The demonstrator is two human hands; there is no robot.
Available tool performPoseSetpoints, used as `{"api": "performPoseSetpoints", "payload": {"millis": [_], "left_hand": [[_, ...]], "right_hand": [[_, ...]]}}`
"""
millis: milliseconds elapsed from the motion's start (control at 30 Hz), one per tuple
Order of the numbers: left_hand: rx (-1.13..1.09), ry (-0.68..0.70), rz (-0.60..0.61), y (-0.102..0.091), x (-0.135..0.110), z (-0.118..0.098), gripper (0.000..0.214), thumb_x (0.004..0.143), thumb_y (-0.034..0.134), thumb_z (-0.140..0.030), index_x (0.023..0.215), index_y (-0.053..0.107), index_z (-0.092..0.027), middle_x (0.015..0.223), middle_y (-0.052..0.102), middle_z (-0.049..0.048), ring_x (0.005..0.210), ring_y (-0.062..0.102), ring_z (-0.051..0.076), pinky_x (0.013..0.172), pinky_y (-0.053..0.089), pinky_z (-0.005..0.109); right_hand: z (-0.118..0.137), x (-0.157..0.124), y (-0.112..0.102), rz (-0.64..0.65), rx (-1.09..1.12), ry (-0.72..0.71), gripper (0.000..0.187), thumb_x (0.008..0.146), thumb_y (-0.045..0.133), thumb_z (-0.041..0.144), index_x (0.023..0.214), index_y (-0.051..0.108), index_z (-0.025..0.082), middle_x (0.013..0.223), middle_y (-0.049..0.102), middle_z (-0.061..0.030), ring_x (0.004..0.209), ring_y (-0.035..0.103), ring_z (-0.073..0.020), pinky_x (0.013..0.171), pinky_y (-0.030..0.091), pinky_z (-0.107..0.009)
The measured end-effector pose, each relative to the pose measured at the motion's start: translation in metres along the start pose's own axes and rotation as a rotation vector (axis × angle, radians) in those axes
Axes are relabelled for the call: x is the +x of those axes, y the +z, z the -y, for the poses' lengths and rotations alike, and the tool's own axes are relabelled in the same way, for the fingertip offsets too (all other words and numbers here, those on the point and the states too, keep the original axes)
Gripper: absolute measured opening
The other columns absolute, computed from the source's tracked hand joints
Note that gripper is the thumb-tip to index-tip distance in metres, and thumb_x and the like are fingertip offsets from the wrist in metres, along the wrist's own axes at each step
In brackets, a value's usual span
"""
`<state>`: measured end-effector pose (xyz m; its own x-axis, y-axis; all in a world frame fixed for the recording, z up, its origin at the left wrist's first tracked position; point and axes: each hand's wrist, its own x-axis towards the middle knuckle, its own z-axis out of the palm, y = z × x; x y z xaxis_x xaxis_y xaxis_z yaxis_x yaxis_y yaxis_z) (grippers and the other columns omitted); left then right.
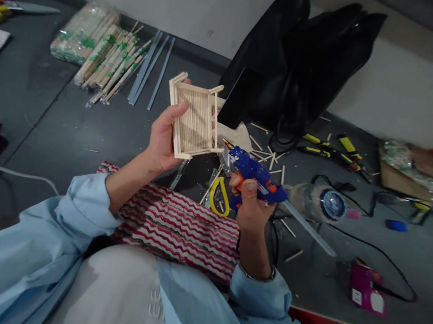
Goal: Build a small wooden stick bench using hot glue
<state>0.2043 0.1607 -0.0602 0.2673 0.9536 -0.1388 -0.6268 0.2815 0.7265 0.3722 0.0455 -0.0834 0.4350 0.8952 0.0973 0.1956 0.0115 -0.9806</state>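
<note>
"Wooden-stick frame [195, 122]: where was it?"

"In the left hand [164, 133], thumb pressed over it, fingers curled behind."

"And the right hand [253, 208]?"

"Wrapped around the blue hot-glue gun [253, 167], nozzle [227, 144] just beside the frame's corner nearest that hand. Gluing seemed underway; the next move probably called for a steady joint."

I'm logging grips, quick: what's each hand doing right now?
Left hand: holding the small stick frame, thumb over its edge.
Right hand: closed around the blue glue gun.
</note>
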Motion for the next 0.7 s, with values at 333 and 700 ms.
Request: {"api": "performPoseSetpoints", "payload": {"millis": [333,700], "left_hand": [[0.098,0.111,0.101,0.006,-0.006,-0.005,0.048,0.088,0.061,-0.042,0.132,0.050,-0.026,0.129,0.066,0.0045,0.136,0.057,0.030,0.102,0.055,0.037],[0.330,0.190,0.113,0.002,-0.008,0.005,0.060,0.079,0.075,-0.050,0.134,0.056,-0.035,0.128,0.066,0.0044,0.144,0.047,0.035,0.109,0.050,0.039]], "right_hand": [[-0.007,-0.007,0.002,0.049,-0.141,0.037,0.038,0.074,0.078,0.056,0.072,0.065,0.021,0.059,0.059,0.0028,0.055,0.052,-0.0121,0.055,0.048,-0.027],[-0.013,-0.005,0.000,0.123,-0.287,-0.098,0.037,0.081,0.075,0.048,0.065,0.053,0.022,0.063,0.051,0.0041,0.060,0.046,-0.0111,0.062,0.046,-0.028]]}}
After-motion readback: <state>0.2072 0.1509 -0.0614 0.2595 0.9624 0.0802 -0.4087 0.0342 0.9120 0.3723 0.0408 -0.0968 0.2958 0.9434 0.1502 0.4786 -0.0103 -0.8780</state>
